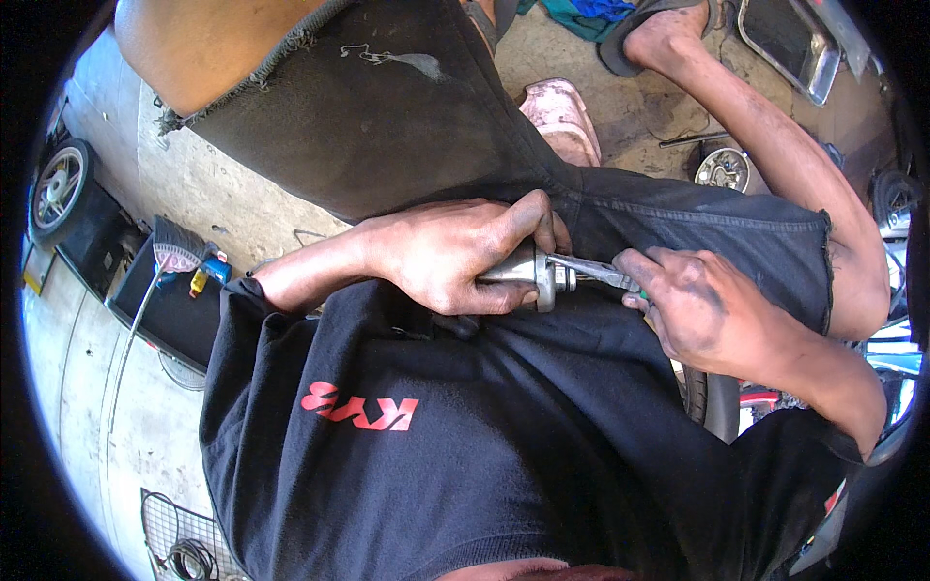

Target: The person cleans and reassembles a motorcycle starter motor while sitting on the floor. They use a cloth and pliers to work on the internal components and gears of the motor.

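Observation:
My left hand point(450, 247) is wrapped round a silver cylindrical metal part point(550, 283) with a flanged end, held over my lap against the black shorts. That flanged end points right, and its other end is hidden under the palm. From the right, my right hand point(702, 300) grips what looks like long-nosed pliers point(593, 269), with a bit of green showing at the handle. Their silver tip touches or lies very close to the flanged end of the metal part. Most of the handle is covered by my fingers.
A black tray-like box point(179, 310) stands at the left with a brush point(179, 244) at it. Beyond lies a small wheel point(60, 194). A round metal part point(723, 170) and a silver-edged frame point(819, 73) rest on the floor at the far right.

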A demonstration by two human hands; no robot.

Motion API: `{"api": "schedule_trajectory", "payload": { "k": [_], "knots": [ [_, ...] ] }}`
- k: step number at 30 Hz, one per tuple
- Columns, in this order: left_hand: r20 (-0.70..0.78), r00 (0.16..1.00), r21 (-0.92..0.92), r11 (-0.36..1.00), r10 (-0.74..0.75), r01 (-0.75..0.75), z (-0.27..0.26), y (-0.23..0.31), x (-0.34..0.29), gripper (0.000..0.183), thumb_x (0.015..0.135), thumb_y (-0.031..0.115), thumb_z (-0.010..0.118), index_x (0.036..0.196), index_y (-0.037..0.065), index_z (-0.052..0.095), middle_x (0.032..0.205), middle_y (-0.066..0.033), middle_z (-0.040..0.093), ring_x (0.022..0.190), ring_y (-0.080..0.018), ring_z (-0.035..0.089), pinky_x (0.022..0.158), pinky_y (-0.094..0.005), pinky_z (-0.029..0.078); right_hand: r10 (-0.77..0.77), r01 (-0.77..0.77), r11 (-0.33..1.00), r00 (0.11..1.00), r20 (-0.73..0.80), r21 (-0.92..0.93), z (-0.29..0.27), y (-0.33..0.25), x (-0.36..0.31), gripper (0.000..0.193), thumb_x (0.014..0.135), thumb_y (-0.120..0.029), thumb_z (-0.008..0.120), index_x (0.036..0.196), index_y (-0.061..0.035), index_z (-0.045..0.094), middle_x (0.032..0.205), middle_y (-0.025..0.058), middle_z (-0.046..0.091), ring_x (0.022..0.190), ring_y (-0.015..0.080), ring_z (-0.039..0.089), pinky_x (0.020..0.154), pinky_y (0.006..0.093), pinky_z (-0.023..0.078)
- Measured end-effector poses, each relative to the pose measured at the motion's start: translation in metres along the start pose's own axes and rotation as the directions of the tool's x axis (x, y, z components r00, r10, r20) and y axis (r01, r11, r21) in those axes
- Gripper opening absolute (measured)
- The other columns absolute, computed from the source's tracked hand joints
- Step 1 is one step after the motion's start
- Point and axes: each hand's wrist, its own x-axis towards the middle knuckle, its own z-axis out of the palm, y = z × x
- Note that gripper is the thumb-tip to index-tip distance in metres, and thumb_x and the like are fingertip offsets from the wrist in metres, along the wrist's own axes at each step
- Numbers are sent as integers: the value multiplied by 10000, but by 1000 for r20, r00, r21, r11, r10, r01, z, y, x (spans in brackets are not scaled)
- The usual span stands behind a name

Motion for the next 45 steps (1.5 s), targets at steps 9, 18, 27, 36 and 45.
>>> {"api": "schedule_trajectory", "payload": {
  "k": [9,18,27,36,45],
  "knots": [
    [-25,996,-44,996,80,-81,-2,-5,0,447,879,116,707,1163,-8,384,1259,-301,554,1070,-422,636,904,-450,516,-54,38,982,995,-78,-184,-15,4,-9,536,797,-8,665,1316,-28,535,999,208,642,911,394,631,842,444,516],
    [-235,912,-252,885,337,-392,-6,-16,0,599,860,194,743,1223,23,299,1286,-290,481,1189,-361,533,1022,-481,407,12,-116,955,936,-353,-275,-31,-10,-20,407,804,50,671,1206,13,616,1005,182,644,943,377,645,858,435,506],
    [-200,939,-376,863,280,-338,-5,-14,0,646,803,170,807,1195,33,313,1326,-245,458,1283,-275,436,1106,-404,326,-79,383,890,663,-744,247,33,6,16,224,812,20,765,995,-4,638,939,94,699,821,246,679,778,369,536],
    [-238,959,-378,896,152,-235,-2,-7,-3,696,780,188,808,1230,37,300,1342,-214,424,1306,-281,411,1146,-415,301,-372,559,825,420,-828,-87,61,19,42,282,737,-30,798,967,-49,635,998,145,732,866,297,680,800,407,534],
    [-217,967,-338,920,130,-200,-1,-8,-1,716,771,212,804,1238,43,288,1336,-232,428,1289,-288,432,1125,-424,306,-489,554,811,471,-734,-185,61,22,42,254,754,-145,710,980,-45,651,969,129,708,858,313,660,781,422,538]
  ]
}}
